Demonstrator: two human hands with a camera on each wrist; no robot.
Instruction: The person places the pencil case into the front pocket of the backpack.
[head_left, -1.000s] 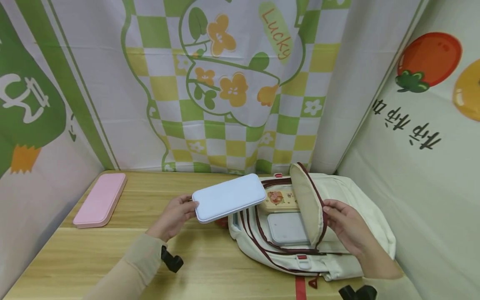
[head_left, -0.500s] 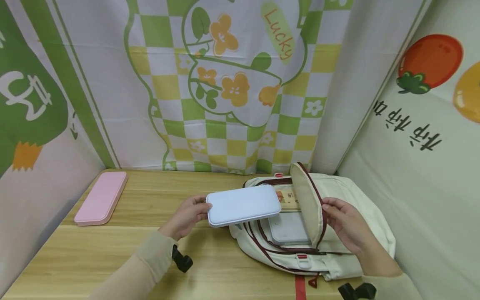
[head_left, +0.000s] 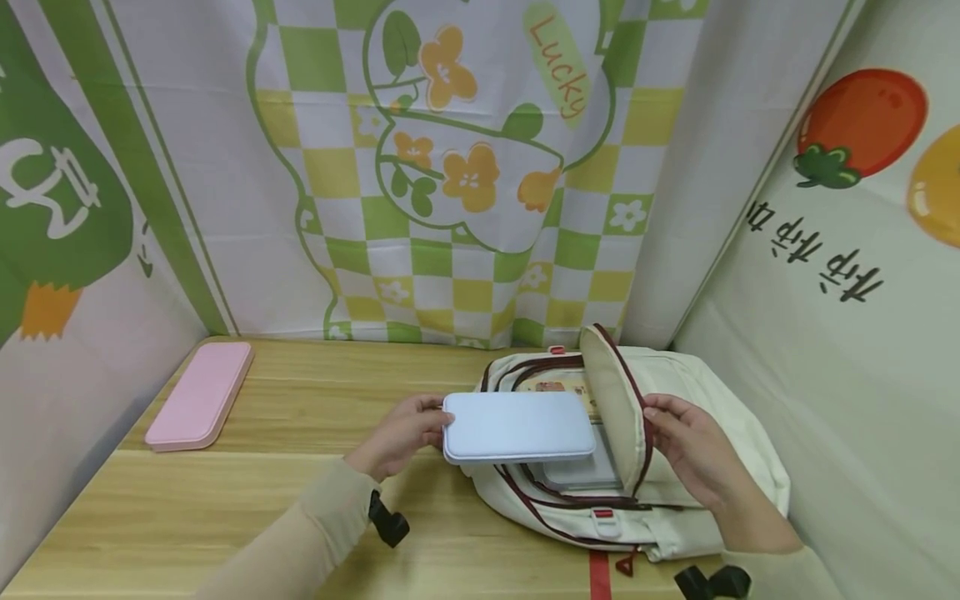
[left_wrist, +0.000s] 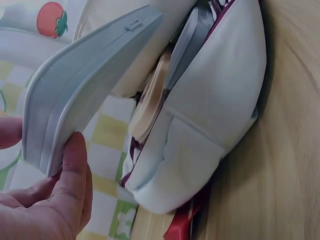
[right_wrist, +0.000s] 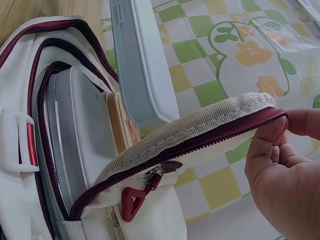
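One hand, the left hand, is pinching the end of a pale blue case above an open white backpack. The right hand is holding the zippered edge of the raised flap. Between both hands, a grey case and a yellow case are lying inside. Left of both hands, a pink case is resting on the bench.

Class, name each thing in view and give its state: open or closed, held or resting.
Light blue case, closed, held by the left hand
Backpack, lying on the table, unzipped
Flap, held open by the right hand
Gray case, inside the backpack
Yellow case, inside the backpack
Pink case, resting flat on the table
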